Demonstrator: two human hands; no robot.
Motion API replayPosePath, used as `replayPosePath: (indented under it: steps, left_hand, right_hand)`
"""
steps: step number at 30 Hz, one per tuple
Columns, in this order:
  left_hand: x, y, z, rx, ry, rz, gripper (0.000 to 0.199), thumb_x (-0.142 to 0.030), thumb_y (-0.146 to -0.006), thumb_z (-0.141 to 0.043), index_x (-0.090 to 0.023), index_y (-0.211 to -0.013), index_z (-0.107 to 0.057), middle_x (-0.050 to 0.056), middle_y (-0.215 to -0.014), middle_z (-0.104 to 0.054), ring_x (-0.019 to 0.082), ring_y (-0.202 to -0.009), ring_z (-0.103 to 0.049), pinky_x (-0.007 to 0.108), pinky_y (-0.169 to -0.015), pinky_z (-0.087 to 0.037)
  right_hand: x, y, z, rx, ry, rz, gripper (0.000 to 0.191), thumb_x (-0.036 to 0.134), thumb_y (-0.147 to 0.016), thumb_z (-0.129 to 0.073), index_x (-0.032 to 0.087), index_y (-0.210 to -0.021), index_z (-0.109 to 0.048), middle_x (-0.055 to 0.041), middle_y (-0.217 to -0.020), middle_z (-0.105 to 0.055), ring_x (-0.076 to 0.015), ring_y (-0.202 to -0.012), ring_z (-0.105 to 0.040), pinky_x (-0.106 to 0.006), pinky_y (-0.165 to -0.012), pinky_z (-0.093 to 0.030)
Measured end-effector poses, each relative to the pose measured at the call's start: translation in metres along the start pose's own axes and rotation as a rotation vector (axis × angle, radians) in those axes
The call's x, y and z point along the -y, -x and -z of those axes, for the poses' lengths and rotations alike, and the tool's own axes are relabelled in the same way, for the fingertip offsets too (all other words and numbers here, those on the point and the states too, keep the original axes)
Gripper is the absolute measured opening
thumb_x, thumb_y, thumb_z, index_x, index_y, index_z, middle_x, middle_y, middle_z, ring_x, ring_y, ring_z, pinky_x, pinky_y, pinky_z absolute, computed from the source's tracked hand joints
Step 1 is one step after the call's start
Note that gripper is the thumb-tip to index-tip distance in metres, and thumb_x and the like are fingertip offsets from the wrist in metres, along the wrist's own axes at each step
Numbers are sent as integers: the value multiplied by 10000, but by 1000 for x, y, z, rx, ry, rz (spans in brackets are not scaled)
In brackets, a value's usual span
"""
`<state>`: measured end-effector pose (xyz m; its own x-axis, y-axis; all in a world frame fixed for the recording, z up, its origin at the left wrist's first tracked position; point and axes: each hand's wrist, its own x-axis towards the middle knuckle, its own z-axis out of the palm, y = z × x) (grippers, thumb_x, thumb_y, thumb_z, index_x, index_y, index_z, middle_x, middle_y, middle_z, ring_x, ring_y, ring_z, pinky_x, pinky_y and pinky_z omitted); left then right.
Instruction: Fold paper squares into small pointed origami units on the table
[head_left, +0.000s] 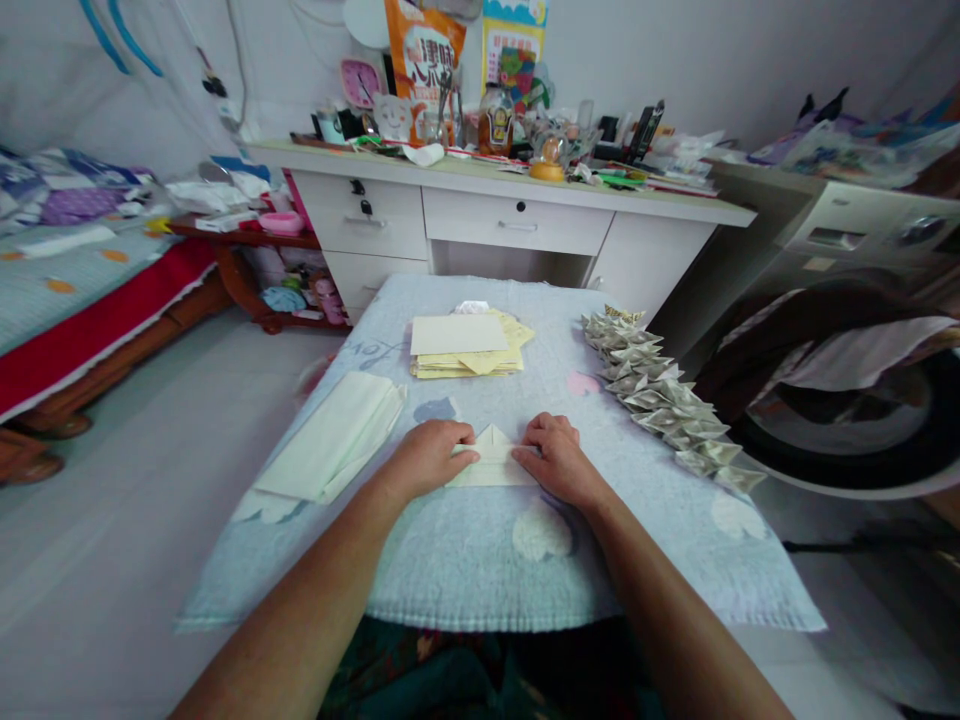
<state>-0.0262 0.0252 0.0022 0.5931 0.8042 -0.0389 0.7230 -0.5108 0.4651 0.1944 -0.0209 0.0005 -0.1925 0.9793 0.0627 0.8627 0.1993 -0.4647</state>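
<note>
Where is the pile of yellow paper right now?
In the head view, the yellow paper lies on the cloth-covered table, ahead of both hands, partly under a white sheet.

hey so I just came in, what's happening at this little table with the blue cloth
Someone's left hand and right hand are pressing on either side of a pale sheet of paper that is partly folded, with a point at its far edge. To the left lies a bundle of pale paper. Farther back is a stack of yellowish sheets with a pale rectangular piece on top. Along the right side sit rows of pointed folded paper pieces.
</note>
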Motion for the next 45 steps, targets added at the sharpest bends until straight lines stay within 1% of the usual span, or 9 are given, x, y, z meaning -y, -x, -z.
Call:
replayPosePath:
  steps: [14, 18, 21, 24, 26, 30, 35, 40, 45]
  left_hand:
    - [-4, 4, 1, 12, 30, 40, 96, -256, -805, -566, -218, -893, -562, 6, -855, -645, 178, -797, -583, 254, -680, -368]
    - [-5, 8, 1, -49, 33, -12, 167, -175, -792, -557, -223, -952, -547, 28, -969, -603, 203, -940, -552, 299, -804, -401]
    - [-6, 9, 3, -88, 19, -54, 122, -134, -776, -540, -218, -863, -559, 36, -960, -542, 213, -982, -503, 322, -853, -400]
    - [-7, 9, 5, -47, 14, -77, 102, -116, -776, -507, -202, -778, -563, 37, -909, -513, 207, -937, -485, 326, -845, -395]
    - [-7, 9, 5, -18, 2, -67, 118, -117, -782, -492, -200, -778, -577, 38, -897, -509, 206, -927, -478, 326, -845, -386]
    - [-8, 12, 6, 13, -69, 35, 132, -153, -807, -475, -223, -829, -585, 42, -942, -523, 219, -937, -468, 339, -823, -371]
    - [-8, 21, 9, 28, -150, 119, 162, -161, -822, -435, -240, -872, -567, 54, -991, -526, 242, -958, -460, 361, -799, -363]
    - [-6, 29, 7, -7, -168, 144, 192, -148, -834, -402, -237, -887, -564, 57, -997, -527, 234, -935, -459, 360, -804, -363]
    - [-6, 28, -6, -135, -169, 238, 188, -397, -863, -493, -236, -875, -590, 60, -1011, -526, 255, -970, -455, 397, -838, -357]
  right_hand:
    - [-3, 0, -3, -52, 69, -111, 245, 382, -805, -665, 178, -679, -617, -44, -922, -558, -214, -940, -438, -334, -783, -290]
    - [2, 2, -2, -113, 117, -114, 197, 362, -786, -676, 200, -871, -604, -59, -976, -552, -238, -943, -437, -340, -773, -304]
    - [9, 2, -2, -115, 167, 13, 207, 234, -809, -626, 210, -1009, -582, -77, -1058, -548, -241, -966, -436, -340, -790, -314]
    - [16, 1, -5, 28, 170, 177, 199, 78, -835, -483, 205, -917, -612, -58, -975, -581, -205, -911, -463, -312, -779, -322]
    - [21, 0, -7, 84, 175, 205, 237, 40, -822, -442, 193, -871, -615, -53, -928, -592, -190, -873, -480, -303, -775, -328]
    - [32, -2, -8, 83, 247, 133, 152, 189, -874, -467, 181, -883, -618, -78, -941, -601, -206, -842, -502, -324, -758, -338]
    - [52, -6, -14, 50, 321, -44, 367, 463, -933, -406, 172, -943, -629, -130, -1001, -603, -272, -915, -522, -391, -768, -354]
    - [61, -7, -20, 26, 327, -120, 431, 550, -887, -460, 167, -987, -630, -155, -1025, -590, -310, -980, -510, -449, -811, -355]
    - [61, -6, -23, -4, 338, -140, 494, 604, -864, -460, 158, -987, -632, -169, -1011, -584, -318, -986, -498, -457, -817, -355]
